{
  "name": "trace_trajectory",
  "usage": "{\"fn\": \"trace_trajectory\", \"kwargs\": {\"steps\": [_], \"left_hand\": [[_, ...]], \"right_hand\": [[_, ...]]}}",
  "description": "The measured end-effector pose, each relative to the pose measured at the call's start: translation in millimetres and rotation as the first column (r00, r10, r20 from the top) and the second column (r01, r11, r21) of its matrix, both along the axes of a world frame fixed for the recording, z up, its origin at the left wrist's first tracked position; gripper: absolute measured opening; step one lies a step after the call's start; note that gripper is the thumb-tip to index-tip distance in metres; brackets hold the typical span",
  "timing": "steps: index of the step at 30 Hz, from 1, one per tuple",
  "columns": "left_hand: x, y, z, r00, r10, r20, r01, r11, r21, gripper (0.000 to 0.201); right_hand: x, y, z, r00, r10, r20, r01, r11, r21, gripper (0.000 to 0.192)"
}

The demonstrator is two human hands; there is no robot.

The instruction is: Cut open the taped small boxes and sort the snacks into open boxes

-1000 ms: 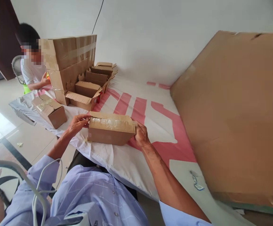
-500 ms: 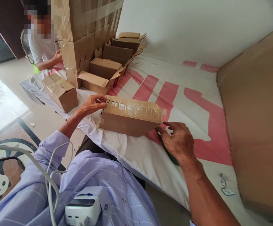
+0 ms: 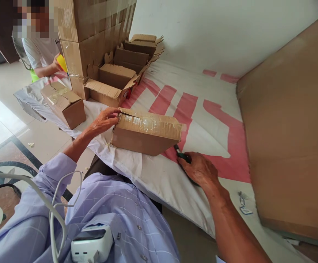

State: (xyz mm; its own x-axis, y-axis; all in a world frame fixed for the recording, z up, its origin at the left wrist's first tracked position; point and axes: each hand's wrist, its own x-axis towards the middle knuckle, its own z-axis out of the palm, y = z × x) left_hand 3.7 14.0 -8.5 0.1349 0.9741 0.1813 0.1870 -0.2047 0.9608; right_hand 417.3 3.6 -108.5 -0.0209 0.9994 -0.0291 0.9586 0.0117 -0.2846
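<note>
Right hand [image 3: 199, 170] dropped onto green tool [image 3: 181, 155], left hand [image 3: 102, 120] on taped box [image 3: 146, 131]

A table under a white sheet with red markings [image 3: 216, 120] carries a taped carton [image 3: 146, 131], a smaller sealed carton [image 3: 64, 104], open cartons [image 3: 112, 86], a tall box stack [image 3: 93, 33] and a large cardboard sheet [image 3: 290, 128].

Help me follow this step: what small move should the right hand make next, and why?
Probably close on the dark green tool and lift it toward the taped box. The right hand lies over the tool on the cloth, while the left hand steadies the box's left end, its top sealed with clear tape.
</note>
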Motion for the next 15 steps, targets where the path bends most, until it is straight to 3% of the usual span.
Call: {"fn": "trace_trajectory", "kwargs": {"steps": [3,5,8,11,13,15], "left_hand": [[-3,-1,-2.3,1.0,0.011,-0.008,-0.011,1.0,0.013,0.046],[-6,-3,-0.1,1.0,0.004,-0.013,-0.004,1.0,-0.005,0.047],[-12,-4,3.1,1.0,-0.001,0.0,0.001,1.0,-0.009,0.047],[-15,-4,3.9,0.999,-0.037,0.033,0.036,0.999,0.008,0.047],[-15,-5,4.5,0.997,-0.056,0.057,0.055,0.998,0.017,0.045],[-12,-7,5.7,0.995,-0.064,0.08,0.062,0.998,0.031,0.044]], "right_hand": [[1,2,11.5,0.986,-0.094,-0.141,0.101,0.994,0.043,0.039],[0,3,26.1,0.921,-0.169,-0.351,0.205,0.977,0.067,0.038],[-3,3,52.9,0.672,-0.241,-0.7,0.282,0.958,-0.059,0.038],[-9,3,81.7,0.407,-0.237,-0.882,0.226,0.962,-0.154,0.045],[-14,1,101.9,0.3,-0.179,-0.937,0.178,0.975,-0.129,0.051],[-22,-2,122.2,0.249,-0.108,-0.963,0.103,0.991,-0.084,0.056]]}}
